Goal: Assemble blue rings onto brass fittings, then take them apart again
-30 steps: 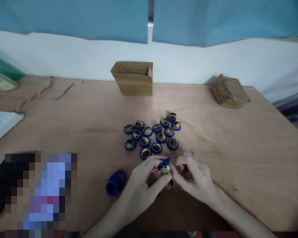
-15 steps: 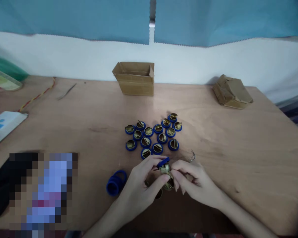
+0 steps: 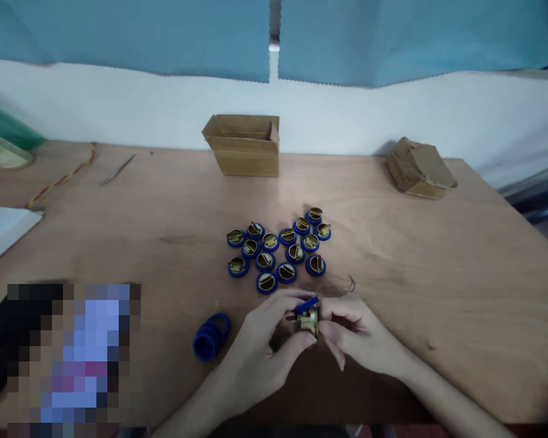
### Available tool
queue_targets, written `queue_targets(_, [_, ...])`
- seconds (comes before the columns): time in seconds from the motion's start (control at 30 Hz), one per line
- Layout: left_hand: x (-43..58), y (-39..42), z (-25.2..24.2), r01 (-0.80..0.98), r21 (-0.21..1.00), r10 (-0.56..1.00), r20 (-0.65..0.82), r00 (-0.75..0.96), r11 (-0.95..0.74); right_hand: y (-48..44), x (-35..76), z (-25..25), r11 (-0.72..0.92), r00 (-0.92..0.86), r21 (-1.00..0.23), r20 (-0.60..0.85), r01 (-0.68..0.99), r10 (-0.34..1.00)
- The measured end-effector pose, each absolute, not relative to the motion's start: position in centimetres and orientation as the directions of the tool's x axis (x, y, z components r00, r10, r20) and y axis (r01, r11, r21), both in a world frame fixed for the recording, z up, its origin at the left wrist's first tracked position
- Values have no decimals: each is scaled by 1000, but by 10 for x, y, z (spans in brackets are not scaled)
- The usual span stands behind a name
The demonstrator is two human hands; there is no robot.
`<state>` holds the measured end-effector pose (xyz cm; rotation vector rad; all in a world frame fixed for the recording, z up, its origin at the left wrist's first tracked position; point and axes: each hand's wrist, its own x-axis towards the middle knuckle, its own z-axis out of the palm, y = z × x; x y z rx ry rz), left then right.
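Note:
My left hand (image 3: 260, 344) is closed around a blue ring (image 3: 305, 305) and a brass-coloured round metal fitting (image 3: 309, 321), held just above the table near the front. The ring is tilted and lies against the fitting's upper side. From the right, my right hand (image 3: 363, 337) pinches the fitting's edge between thumb and fingers. Past my hands lie several blue rings with round brass fittings (image 3: 287, 272) set in them, dark in the middle and crossed by a bar. Left of my left arm stands a small stack of bare blue rings (image 3: 205, 342).
An open cardboard box (image 3: 246, 159) stands at the back, and a crumpled cardboard box (image 3: 421, 169) sits at the back right. A curved wire bit (image 3: 351, 283) lies beyond my right hand. At left are a white power strip (image 3: 9, 231), a twisted cord (image 3: 61, 179) and a pixelated patch.
The brass fitting has turned more edge-on between my hands, and the blue ring has tipped with it. A brass piece seen below my hands earlier is now out of sight. The view shifted slightly.

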<state>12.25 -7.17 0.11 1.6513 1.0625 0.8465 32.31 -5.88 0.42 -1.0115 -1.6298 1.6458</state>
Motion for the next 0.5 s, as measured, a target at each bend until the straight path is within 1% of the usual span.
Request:
queue_targets(0.07, [121, -71, 0, 258, 953, 930, 57, 364, -160, -58, 326, 7, -88, -477, -994, -112, 71, 872])
queue_targets(0.13, [118, -70, -3, 273, 950, 945, 58, 322, -152, -53, 334, 11, -92, -389, -993, -116, 80, 914])
queue_targets(0.2, [112, -69, -5, 310, 940, 962, 56, 268, -141, -45, 347, 16, -50, -277, -982, -100, 180, 956])
queue_targets(0.23, [108, -68, -5, 335, 931, 968, 64, 244, -146, -40, 354, 18, -28, -229, -960, -94, 278, 969])
queue_targets(0.27, [104, -68, -5, 365, 918, 971, 76, 226, -156, -35, 362, 19, 27, -193, -921, -53, 388, 980])
queue_targets(0.3, [99, -67, -5, 401, 899, 973, 92, 212, -173, -31, 369, 20, 89, -172, -848, -3, 523, 985])
queue_targets(0.33, [93, -68, -4, 443, 875, 973, 113, 201, -193, -27, 376, 20, 146, -152, -749, 62, 646, 987])
queue_targets(0.37, [87, -69, -4, 492, 844, 972, 133, 191, -212, -24, 382, 19, 186, -167, -656, 93, 731, 982])
queue_targets(0.43, [73, -71, -4, 603, 760, 970, 175, 169, -242, -19, 391, 16, 247, -240, -529, 85, 812, 967])
queue_targets(0.5, [58, -74, -5, 709, 662, 968, 214, 133, -243, -17, 397, 10, 292, -302, -473, 58, 831, 952])
